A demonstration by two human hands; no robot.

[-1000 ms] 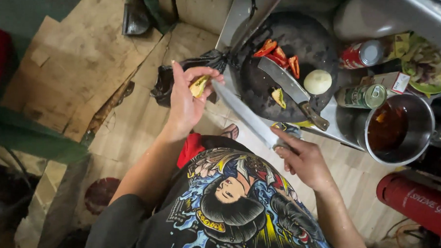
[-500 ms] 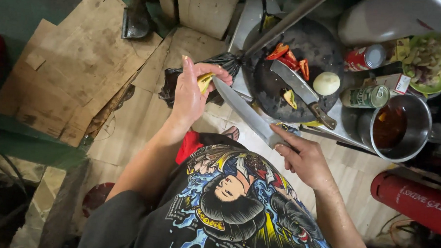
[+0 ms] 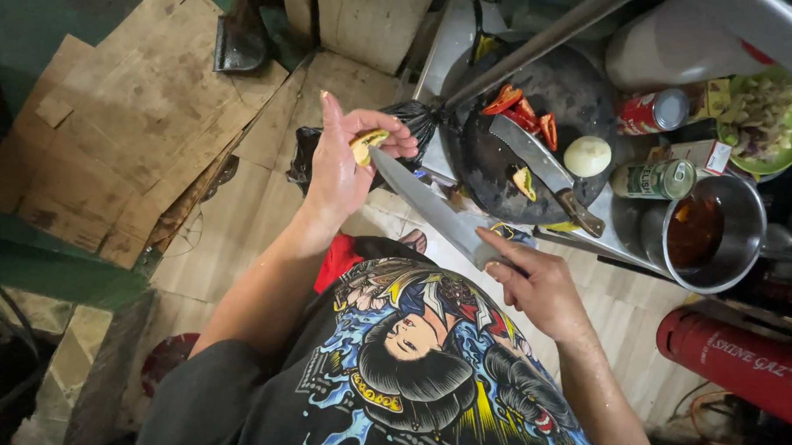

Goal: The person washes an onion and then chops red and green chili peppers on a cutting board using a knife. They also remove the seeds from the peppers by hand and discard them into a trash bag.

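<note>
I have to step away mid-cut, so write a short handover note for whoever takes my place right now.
Left hand: raised, pinching a small yellow vegetable piece.
Right hand: gripping a long knife, its tip at that piece.
On the round dark board: red pepper pieces, a peeled onion, one yellow piece, a second knife.
Done: peppers cut.
Left: the held piece; the onion is whole.

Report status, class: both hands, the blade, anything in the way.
Left hand pinching yellow piece. Right hand gripping knife, tip at the piece. Black bag just behind.
</note>
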